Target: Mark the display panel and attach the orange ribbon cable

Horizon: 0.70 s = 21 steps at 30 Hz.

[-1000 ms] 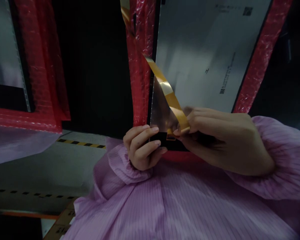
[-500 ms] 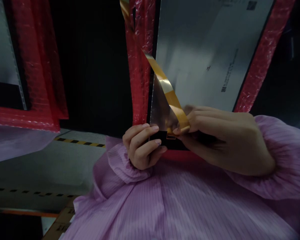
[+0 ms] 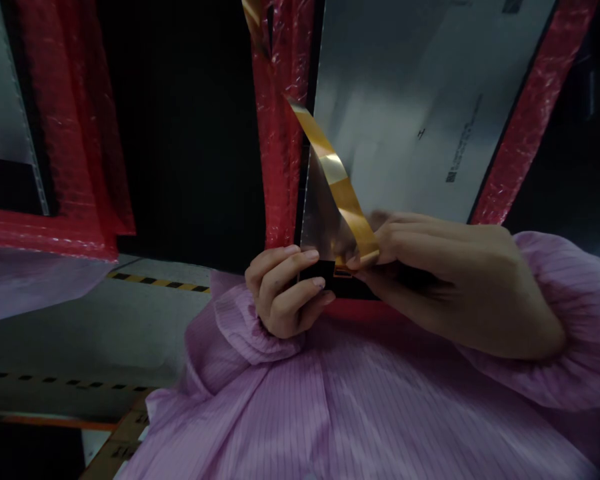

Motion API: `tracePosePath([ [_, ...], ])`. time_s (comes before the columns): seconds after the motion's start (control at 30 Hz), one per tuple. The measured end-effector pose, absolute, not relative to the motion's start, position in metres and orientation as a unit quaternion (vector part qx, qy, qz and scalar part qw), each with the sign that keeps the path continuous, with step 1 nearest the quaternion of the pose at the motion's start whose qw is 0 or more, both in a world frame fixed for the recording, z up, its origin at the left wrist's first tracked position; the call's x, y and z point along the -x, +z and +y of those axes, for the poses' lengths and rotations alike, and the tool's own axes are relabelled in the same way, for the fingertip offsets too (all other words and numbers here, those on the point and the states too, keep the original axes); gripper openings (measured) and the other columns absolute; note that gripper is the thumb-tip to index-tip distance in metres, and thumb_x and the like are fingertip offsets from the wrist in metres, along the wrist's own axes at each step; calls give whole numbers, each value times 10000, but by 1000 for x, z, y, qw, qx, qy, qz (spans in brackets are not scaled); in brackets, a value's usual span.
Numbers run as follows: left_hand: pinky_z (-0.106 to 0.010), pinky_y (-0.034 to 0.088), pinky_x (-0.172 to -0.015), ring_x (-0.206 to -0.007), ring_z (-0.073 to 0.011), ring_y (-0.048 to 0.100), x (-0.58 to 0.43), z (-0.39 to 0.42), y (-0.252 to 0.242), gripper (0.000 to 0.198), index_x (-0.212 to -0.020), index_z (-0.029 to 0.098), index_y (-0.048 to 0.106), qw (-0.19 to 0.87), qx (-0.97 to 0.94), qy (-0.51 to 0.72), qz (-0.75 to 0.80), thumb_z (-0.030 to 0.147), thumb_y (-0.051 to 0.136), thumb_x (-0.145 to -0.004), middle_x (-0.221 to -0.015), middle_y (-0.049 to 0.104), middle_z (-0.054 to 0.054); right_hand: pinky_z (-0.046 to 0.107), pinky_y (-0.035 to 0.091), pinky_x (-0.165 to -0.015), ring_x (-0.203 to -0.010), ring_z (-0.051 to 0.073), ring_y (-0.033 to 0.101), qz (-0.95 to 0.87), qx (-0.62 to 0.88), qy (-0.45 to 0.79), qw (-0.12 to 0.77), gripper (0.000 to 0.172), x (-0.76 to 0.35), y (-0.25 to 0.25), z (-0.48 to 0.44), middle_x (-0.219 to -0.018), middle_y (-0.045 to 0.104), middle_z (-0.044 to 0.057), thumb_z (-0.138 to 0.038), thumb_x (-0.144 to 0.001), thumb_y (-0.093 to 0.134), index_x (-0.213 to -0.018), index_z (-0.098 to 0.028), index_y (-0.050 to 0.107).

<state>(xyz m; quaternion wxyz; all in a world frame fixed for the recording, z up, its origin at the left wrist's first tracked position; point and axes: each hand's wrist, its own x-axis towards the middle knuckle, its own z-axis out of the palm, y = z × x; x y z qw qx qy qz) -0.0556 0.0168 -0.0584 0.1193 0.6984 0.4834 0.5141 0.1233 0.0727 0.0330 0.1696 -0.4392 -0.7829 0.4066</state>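
A flat silver panel (image 3: 380, 133) with a black lower border lies in front of me, printed with codes and small dark marks. My right hand (image 3: 445, 280) is closed in a pinch at its lower edge, on the end of a shiny amber tape strip (image 3: 347, 197). The strip rises up and left from the fingers in a loose curve, and its upper end stands off the panel. My left hand (image 3: 287, 290) has its fingers bent over the panel's lower left corner, gripping there; its thumb is hidden. Beside the right fingertips, a small gold-edged rectangle (image 3: 343, 270) shows on the black border.
Red bubble wrap (image 3: 280, 167) lies under the panel's sides. To the left are a black surface (image 3: 180, 133) and another silver panel (image 3: 0, 100) on red bubble wrap (image 3: 65, 133). More amber strip (image 3: 253, 17) shows at the top. Below left are floor markings (image 3: 160, 281) and a cardboard box (image 3: 120, 440).
The view has shifted very slightly. Both hands keep their places, and the amber tape strip holds nearly the same curve.
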Motion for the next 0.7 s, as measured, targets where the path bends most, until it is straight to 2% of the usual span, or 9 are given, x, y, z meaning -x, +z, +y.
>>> tracePosePath([
  [0.2, -307, 501, -752, -934, -178, 574, 52, 16, -59, 82, -794, 251, 605, 83, -706, 517, 478, 236, 572, -867, -949, 648, -20, 194, 506, -687, -776, 87, 629, -781, 441, 409, 168, 124, -123, 34, 71, -798, 663, -28, -50, -853, 609, -839, -174, 613],
  [0.4, -310, 521, -770, -966, -183, 570, 50, 14, -56, 119, -768, 294, 651, 63, -723, 485, 488, 181, 676, -793, -915, 614, 4, 198, 506, -724, -842, 84, 619, -783, 413, 432, 172, 135, -126, 32, 73, -852, 669, -10, -38, -879, 577, -891, -161, 632],
  [0.57, -380, 524, -818, -994, -216, 581, 52, 6, -53, 156, -819, 334, 664, 108, -721, 440, 525, 216, 737, -748, -912, 625, 9, 184, 496, -734, -854, 83, 619, -778, 416, 440, 169, 141, -126, 32, 73, -848, 667, -7, -34, -863, 589, -891, -161, 644],
  [0.7, -396, 539, -803, -998, -230, 589, 51, 4, -51, 138, -834, 329, 666, 109, -719, 416, 546, 253, 743, -750, -927, 624, -3, 178, 476, -685, -789, 73, 599, -780, 424, 430, 162, 144, -125, 32, 73, -795, 645, -18, -25, -853, 596, -838, -167, 616],
])
